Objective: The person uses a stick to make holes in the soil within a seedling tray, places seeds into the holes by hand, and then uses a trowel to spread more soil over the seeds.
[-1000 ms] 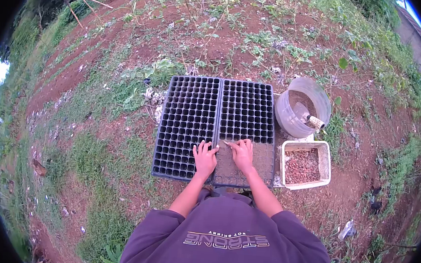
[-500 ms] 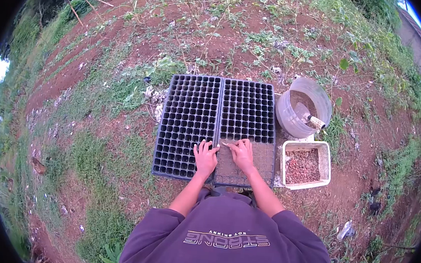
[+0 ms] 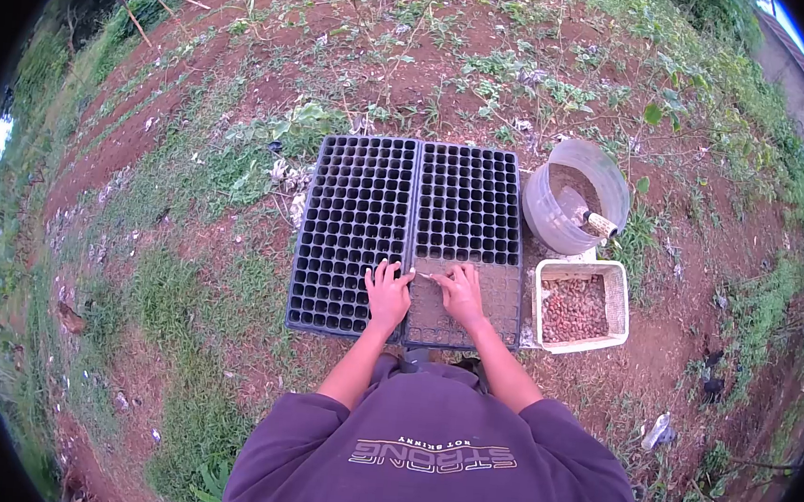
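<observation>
Two black seedling trays lie side by side on the ground. The left tray has bare cells, and the right tray has soil over its near rows. My left hand rests on the left tray near the seam, fingers spread, thumb towards the right tray. My right hand is over the soil with its fingers bent. A thin pale thing shows at its thumb side, pointing left; it is too small to name.
To the right stands a clear plastic bucket with soil and a pale-handled scoop. Nearer, a cream basket holds many small brown-red pieces. Weeds and red soil surround the trays.
The view has shifted slightly, so the trays sit a little higher and further left. Both hands stay at nearly the same places on the trays.
</observation>
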`<action>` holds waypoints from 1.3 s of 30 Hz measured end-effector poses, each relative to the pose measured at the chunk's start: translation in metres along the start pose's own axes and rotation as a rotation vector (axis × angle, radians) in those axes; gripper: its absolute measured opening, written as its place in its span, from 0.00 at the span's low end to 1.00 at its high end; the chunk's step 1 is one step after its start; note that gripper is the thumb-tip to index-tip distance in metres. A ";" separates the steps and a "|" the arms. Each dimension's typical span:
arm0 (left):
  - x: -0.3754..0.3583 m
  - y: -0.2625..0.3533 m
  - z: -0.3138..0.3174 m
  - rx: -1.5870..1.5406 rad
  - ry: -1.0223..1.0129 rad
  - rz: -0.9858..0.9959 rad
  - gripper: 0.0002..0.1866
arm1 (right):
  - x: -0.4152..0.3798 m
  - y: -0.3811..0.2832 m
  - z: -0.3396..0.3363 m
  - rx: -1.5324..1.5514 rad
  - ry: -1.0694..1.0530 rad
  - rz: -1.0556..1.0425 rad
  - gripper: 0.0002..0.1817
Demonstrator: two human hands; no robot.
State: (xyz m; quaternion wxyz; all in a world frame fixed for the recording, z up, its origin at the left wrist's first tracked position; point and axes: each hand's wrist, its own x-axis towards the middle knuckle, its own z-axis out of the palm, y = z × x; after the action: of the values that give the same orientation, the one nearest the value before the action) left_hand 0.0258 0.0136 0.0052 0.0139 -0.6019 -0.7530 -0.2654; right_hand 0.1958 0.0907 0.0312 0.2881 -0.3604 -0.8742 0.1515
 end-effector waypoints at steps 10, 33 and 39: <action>-0.001 0.000 0.000 -0.003 0.003 0.008 0.16 | -0.011 -0.008 -0.001 -0.172 0.013 -0.019 0.20; -0.001 0.000 0.001 -0.014 0.026 0.004 0.15 | -0.010 -0.012 0.004 -0.289 0.030 -0.098 0.19; -0.001 -0.001 0.002 -0.028 0.035 0.007 0.15 | -0.014 -0.012 0.001 -0.223 0.034 -0.098 0.20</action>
State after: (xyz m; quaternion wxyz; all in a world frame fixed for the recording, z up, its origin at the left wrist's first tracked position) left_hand 0.0260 0.0135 0.0031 0.0195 -0.5999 -0.7469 -0.2861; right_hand 0.1965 0.0725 0.0307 0.2679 -0.3496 -0.8972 0.0331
